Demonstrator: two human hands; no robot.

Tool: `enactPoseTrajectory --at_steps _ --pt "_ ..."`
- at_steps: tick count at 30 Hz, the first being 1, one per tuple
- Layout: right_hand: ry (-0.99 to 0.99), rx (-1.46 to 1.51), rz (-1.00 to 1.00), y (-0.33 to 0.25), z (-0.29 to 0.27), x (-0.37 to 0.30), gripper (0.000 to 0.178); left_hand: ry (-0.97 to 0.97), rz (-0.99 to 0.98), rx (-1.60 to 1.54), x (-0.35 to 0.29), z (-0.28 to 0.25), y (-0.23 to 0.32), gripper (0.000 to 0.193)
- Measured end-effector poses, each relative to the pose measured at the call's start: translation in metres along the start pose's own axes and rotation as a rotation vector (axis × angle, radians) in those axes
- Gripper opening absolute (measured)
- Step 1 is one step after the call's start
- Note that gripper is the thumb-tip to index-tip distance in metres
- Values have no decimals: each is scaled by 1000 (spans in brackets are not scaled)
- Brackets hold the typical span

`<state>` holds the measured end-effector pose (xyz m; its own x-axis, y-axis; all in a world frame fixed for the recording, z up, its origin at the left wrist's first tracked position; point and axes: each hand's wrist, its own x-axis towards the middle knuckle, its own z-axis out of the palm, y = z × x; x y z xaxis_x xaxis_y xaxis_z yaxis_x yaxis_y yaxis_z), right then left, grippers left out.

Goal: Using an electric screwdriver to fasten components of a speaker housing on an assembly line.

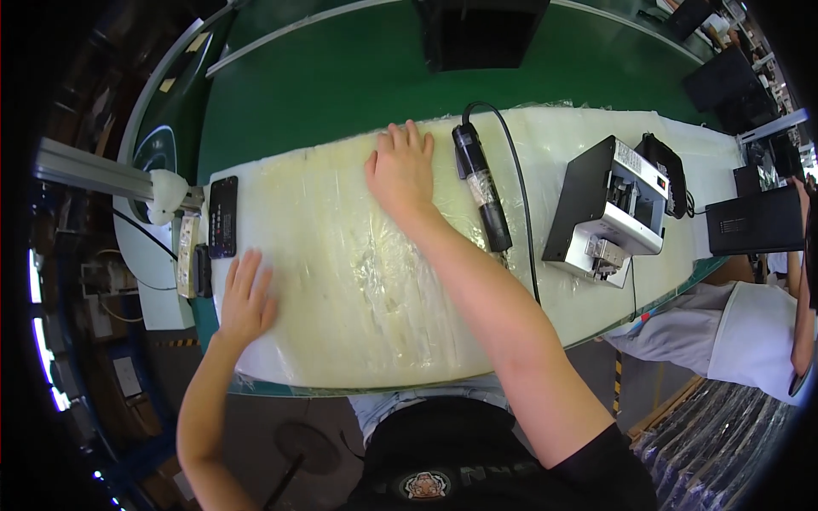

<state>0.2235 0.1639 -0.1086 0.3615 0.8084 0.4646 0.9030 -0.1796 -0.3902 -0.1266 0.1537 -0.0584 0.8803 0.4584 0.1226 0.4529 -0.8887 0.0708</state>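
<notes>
Both of my hands rest over a pale foam mat [332, 324] wrapped in clear plastic film. My left hand [245, 300] lies near the mat's left side, fingers stretched out and slightly blurred, just below a black smartphone [223, 217]. Farther forward, my right hand [402, 175] lies flat with its fingers spread near the mat's far edge. To its right is a black electric screwdriver [482, 186] with a cord, touched by neither hand. Nothing shows in either hand.
A black and silver bench machine [609, 213] stands on the right, with a black tray [662, 166] behind it. Beyond the mat are a green work surface [324, 94] and a dark box-like object [477, 34]. A power strip [187, 255] is at the left edge. Another person [724, 328] is at the right.
</notes>
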Motion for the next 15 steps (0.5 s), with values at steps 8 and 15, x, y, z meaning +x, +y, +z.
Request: enactPoseTrajectory --at_steps 8,15 --pt "-25 56 7 -11 -6 3 32 -499 347 -5 -67 -22 -12 54" --pt "-29 32 26 -4 -4 -2 33 -437 358 -37 -67 -6 -17 53"
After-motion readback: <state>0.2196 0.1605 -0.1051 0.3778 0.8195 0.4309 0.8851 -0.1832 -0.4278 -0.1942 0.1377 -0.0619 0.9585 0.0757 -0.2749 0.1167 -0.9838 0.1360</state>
